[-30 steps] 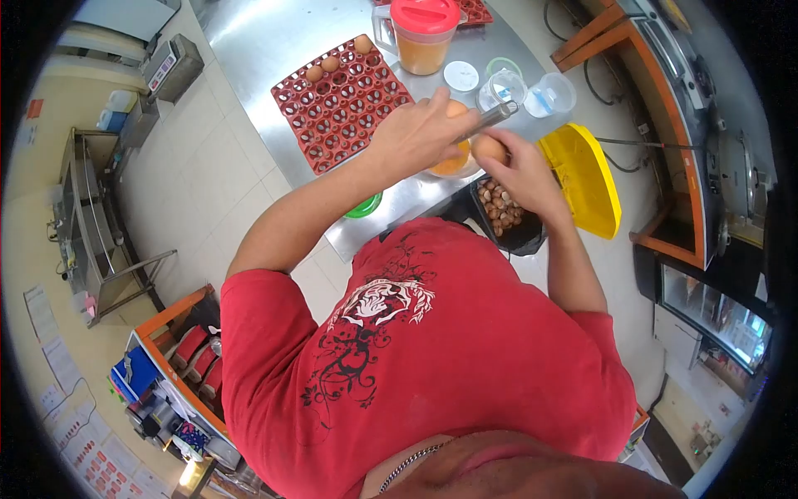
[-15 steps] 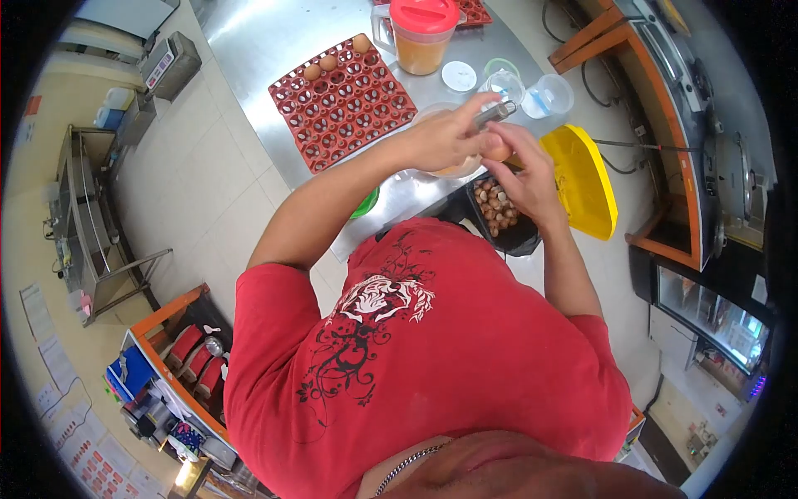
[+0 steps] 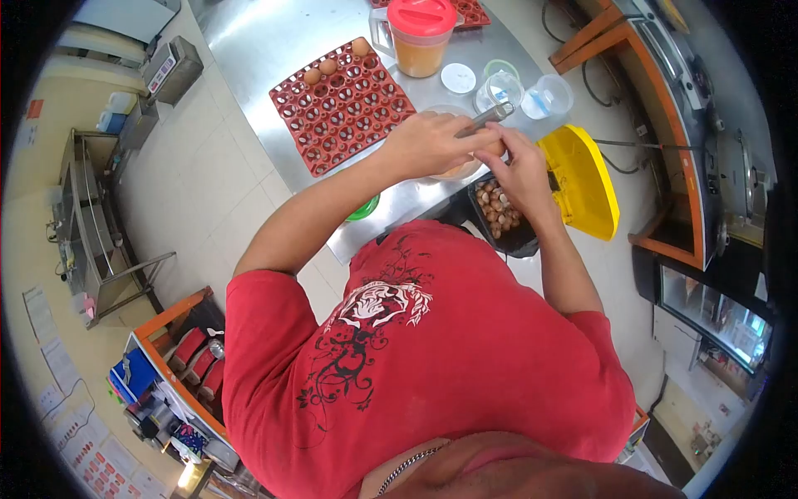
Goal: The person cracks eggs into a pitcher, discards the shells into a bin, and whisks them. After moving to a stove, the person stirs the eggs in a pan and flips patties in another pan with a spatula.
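My left hand (image 3: pixel 431 143) reaches over a bowl (image 3: pixel 459 172) on the metal table, its fingers closed round a metal utensil (image 3: pixel 489 118) whose lower end is hidden. My right hand (image 3: pixel 522 166) pinches a brown egg (image 3: pixel 495 149) close beside the left fingertips. The bowl lies mostly hidden under both hands. A red egg tray (image 3: pixel 341 104) stands to the left, with three brown eggs (image 3: pixel 328 66) along its far edge and many bare cups. Below my right hand, a black-lined bin (image 3: pixel 517 241) holds several eggshells (image 3: pixel 497 208).
A red-lidded pitcher (image 3: pixel 420 50) of orange liquid stands at the back of the table (image 3: pixel 249 41). Near it are a white lid (image 3: pixel 458 78) and clear containers (image 3: pixel 549 97). A yellow lid (image 3: pixel 586 183) leans at the right. A green object (image 3: pixel 364 208) sits at the near edge.
My left hand has drawn slightly left and down, its raised finger now folded lower. The utensil has tilted flatter. My right hand still holds the egg, nearly in the same place.
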A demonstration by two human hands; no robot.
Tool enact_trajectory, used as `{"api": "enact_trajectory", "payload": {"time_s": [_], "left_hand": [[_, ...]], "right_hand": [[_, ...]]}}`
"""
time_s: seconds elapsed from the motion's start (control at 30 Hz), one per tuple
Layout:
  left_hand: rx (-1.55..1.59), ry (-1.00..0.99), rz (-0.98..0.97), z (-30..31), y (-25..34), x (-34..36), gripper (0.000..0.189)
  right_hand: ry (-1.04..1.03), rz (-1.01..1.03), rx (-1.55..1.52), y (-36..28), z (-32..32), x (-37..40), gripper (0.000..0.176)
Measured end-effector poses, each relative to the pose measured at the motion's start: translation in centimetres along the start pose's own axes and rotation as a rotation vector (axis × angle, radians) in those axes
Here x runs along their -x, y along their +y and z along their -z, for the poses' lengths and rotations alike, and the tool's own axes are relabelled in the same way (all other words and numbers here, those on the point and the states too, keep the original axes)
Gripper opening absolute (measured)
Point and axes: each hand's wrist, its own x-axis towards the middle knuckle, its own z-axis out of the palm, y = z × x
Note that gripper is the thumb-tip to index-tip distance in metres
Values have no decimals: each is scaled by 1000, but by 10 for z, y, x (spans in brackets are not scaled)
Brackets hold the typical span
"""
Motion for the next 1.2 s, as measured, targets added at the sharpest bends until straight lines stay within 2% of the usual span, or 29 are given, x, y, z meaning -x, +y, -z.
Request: {"api": "enact_trajectory", "payload": {"time_s": [0.07, 0.17, 0.37, 0.57, 0.67, 0.77, 0.87, 0.97, 1.07, 1.17, 1.2], "left_hand": [[29, 37, -19, -5, -2, 3, 53], [69, 67, -42, -4, -10, 6, 55], [138, 119, -21, -5, -13, 12, 56], [190, 171, -2, -7, -15, 12, 58], [194, 147, 12, -10, -17, 15, 59], [189, 64, 5, -4, -21, 20, 60], [140, -11, -27, -2, -24, 20, 59], [124, -33, -12, -4, -23, 17, 58], [143, -11, 10, 8, -10, 3, 58], [211, 32, 29, 18, 0, -6, 57], [229, 49, 72, 22, 2, -5, 56]], "right_hand": [[-70, -200, -287, -6, -1, -5, 45], [-127, -271, -542, 8, -7, -15, 43], [-190, -255, -387, 4, -10, -19, 39], [-144, -209, -438, 10, -20, -20, 39], [-117, -141, -335, 13, -22, -21, 41], [-146, -186, -215, -9, -10, -21, 44], [-259, -53, 203, -15, 4, -27, 46], [-184, -39, 156, -16, 1, -22, 45], [-208, -229, -223, -22, 2, -24, 47], [-206, -283, -276, -14, 15, -11, 46], [-234, -271, -95, -5, 26, -1, 48]]}}
